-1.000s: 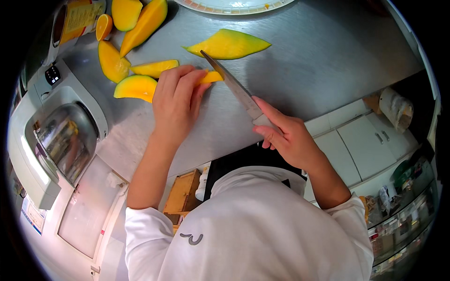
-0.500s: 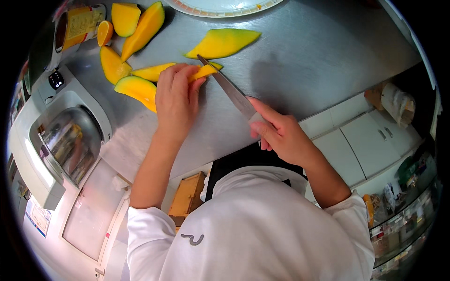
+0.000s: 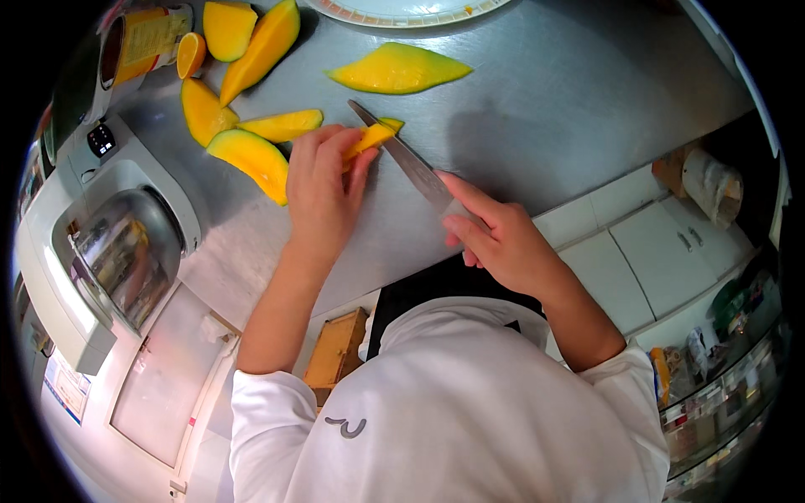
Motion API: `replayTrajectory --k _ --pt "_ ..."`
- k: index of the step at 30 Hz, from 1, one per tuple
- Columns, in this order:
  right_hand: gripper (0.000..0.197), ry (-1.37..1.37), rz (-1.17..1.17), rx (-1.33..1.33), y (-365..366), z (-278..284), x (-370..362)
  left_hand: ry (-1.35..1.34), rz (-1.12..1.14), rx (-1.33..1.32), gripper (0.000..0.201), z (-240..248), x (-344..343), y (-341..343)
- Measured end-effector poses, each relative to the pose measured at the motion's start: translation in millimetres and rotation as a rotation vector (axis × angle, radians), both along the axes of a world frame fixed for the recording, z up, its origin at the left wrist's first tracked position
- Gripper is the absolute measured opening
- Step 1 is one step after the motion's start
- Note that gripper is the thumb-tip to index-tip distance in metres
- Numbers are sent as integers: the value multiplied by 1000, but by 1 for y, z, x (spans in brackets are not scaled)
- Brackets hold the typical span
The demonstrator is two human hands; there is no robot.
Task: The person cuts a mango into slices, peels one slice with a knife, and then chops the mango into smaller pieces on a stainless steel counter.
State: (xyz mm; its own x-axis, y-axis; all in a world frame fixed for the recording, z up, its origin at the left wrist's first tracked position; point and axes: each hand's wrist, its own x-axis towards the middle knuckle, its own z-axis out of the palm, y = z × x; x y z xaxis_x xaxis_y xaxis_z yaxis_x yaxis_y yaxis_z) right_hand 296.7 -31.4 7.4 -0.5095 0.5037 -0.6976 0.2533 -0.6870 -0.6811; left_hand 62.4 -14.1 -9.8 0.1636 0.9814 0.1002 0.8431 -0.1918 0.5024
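My left hand [image 3: 325, 189] is closed on a yellow fruit piece [image 3: 375, 137], whose far end sticks out past the fingertips. The fruit has green skin; its kind is not certain, perhaps mango or squash. Wrapped round a pale handle, my right hand [image 3: 503, 239] holds a kitchen knife [image 3: 411, 168]. Its blade slants up and left, lying across the held piece, with a green-edged tip showing just beyond. A long yellow wedge [image 3: 398, 69] lies flat on the metal counter beyond the knife point. Left of my left hand rest several more wedges, a slim one [image 3: 281, 126] the closest.
A half orange [image 3: 191, 55] and a large labelled can [image 3: 151, 46] stand at the far left, near a white and grey scale [image 3: 193, 210] with a metal pan. A white plate [image 3: 402, 17] sits at the far edge. White cabinets [image 3: 646, 260] are below right of the metal counter [image 3: 587, 101].
The long wedge beyond the knife has turned a little, its left end moving away from the blade. My left hand has shifted slightly right with the fruit piece; the knife has barely moved.
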Motion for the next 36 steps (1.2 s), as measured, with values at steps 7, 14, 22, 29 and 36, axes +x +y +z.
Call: replayTrajectory --k 7,14,22,29,36 --pt "51 -24 -2 -16 -10 3 3 162 35 -169 32 18 -5 -13" --pt "53 96 -49 -144 -13 -7 2 7 41 -138 29 8 -9 -19" --pt "52 110 -58 -161 -20 -6 -1 15 23 -113 23 3 -9 -20" --pt "53 112 -60 -225 -24 -8 -1 30 4 -96 24 3 -10 -20" --pt "53 124 -34 -209 -18 -5 -5 41 -15 -74 25 -2 -11 -22"
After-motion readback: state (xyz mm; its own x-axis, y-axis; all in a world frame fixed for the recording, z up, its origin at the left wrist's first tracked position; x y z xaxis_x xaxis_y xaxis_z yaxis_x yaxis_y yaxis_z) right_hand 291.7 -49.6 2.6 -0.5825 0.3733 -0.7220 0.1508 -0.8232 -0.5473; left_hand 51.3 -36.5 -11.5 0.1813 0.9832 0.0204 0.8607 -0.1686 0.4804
